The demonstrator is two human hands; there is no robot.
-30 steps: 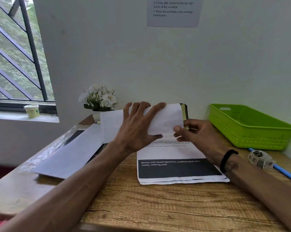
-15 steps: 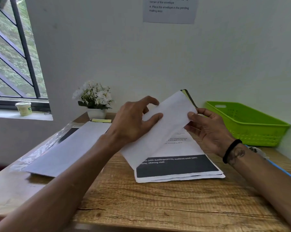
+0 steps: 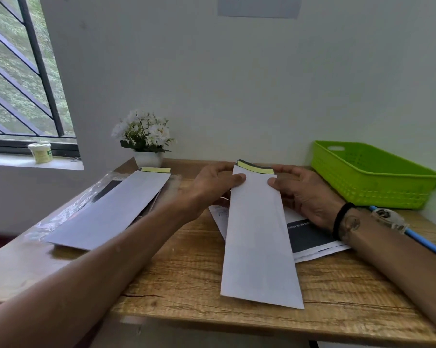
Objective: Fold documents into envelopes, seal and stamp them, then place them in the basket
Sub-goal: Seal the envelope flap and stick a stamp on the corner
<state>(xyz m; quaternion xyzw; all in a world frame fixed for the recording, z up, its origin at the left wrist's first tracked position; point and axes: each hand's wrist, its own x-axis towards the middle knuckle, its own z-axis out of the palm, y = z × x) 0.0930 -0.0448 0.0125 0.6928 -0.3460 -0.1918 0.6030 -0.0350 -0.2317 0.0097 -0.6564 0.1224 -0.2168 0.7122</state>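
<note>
Between the two hands, a long white envelope runs lengthwise away from the person, its far end raised toward the wall and its near end down close to the front edge of the wooden table. The far end carries an open flap with a yellow strip across it, and this is where the grip sits. The left hand pinches the left edge just below the flap, thumb on the white face and fingers curled behind. The right hand grasps the opposite edge the same way, thumb on top and fingers wrapped behind the flap; a black band circles its wrist.

Under the envelope and below the right hand, a stack of printed papers lies flat, showing a dark band with white lettering. To the left of the grip, a second envelope lies at a slant on a clear plastic sleeve, its yellow-striped flap pointing toward a small pot of white flowers by the wall.

To the right of the grip, a green plastic basket stands against the wall; what shows of its inside holds nothing. Just nearer than the basket sit a roll of tape and a blue pen.
</note>
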